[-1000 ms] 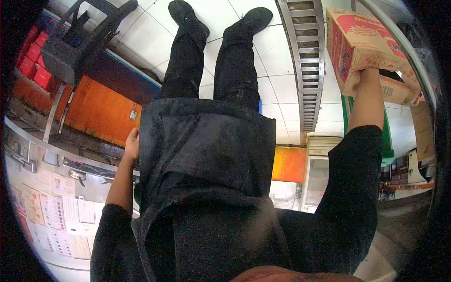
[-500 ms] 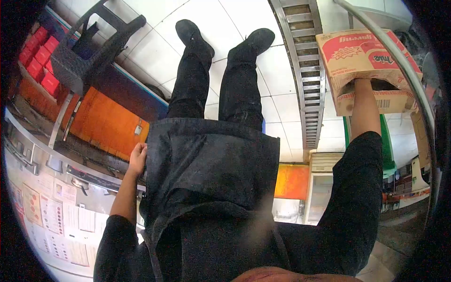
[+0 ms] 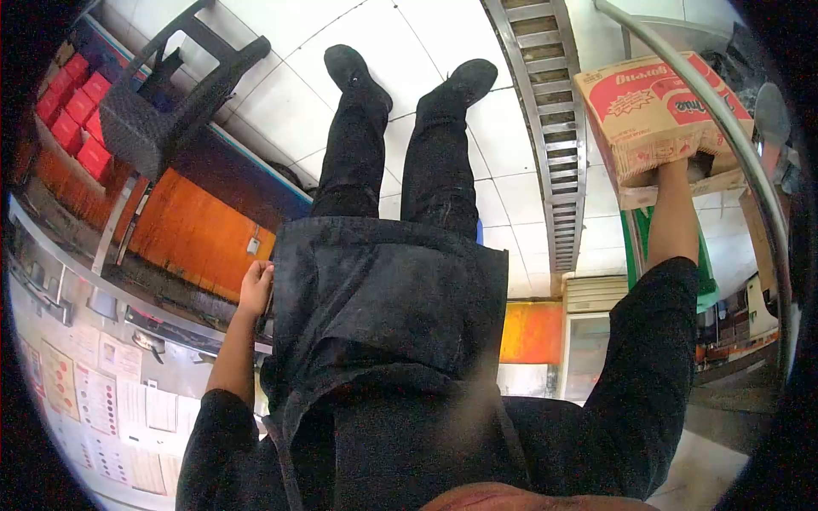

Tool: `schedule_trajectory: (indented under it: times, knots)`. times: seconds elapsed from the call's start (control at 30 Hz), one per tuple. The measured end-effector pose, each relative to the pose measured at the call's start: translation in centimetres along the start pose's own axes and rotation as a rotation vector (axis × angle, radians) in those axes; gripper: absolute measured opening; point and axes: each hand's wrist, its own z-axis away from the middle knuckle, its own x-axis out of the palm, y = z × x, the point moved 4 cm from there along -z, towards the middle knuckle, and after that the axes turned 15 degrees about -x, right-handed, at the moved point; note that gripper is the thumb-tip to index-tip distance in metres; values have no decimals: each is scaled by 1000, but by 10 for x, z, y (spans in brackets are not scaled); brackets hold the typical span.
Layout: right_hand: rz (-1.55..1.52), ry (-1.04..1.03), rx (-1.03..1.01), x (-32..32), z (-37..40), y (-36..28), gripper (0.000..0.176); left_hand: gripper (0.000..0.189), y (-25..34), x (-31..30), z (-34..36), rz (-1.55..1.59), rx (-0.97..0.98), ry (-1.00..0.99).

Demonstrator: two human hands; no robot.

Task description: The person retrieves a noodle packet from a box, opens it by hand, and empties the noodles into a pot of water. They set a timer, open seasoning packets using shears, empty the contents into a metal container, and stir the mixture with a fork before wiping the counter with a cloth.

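Note:
My right hand (image 3: 673, 170) reaches into the open end of a cardboard noodle carton (image 3: 630, 128), printed in red. Its fingers are hidden inside the carton, so what they touch does not show. My left hand (image 3: 255, 289) hangs beside the left edge of my black apron (image 3: 383, 289). Its fingers are loosely bent, with a gap at the thumb and nothing visible between them.
A metal rail (image 3: 724, 111) curves in front of the carton. Below the carton is a green container (image 3: 707, 281). A floor drain grate (image 3: 550, 128) runs between my feet and the carton. At left stand a black stool (image 3: 136, 128), red boxes (image 3: 81, 106) and a metal counter (image 3: 77, 272).
The carton's opening has changed shape, its flap now bulging lower over my right wrist. My right forearm has shifted slightly down and right. My left hand stays beside the apron.

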Motion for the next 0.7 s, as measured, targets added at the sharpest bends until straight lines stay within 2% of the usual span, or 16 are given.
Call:
schedule_trajectory:
  times: [0.1, 0.2, 0.3, 0.4, 0.63, 0.7]
  knots:
    - [47, -12, 1, -1, -2, 2, 37, 19, 16, -3, 14, 42, -156, -66]
    - [81, -18, 6, -1, -6, 5, 36, 20, -27, -17, -12, -12, 14, -40]
    - [113, -37, 14, -6, -7, 9, 36, 22, -11, -19, 6, 110, -237, -67]
    - [138, -65, 40, -20, -1, 11, 36, 23, -13, -26, 6, -13, -19, 21]
    - [107, -177, 147, -90, 15, 9, 36, 23, -24, -37, -10, -38, 48, -10]
    - [43, -212, 192, -109, 27, 18, 36, 22, -18, -44, -13, -76, 159, 55]
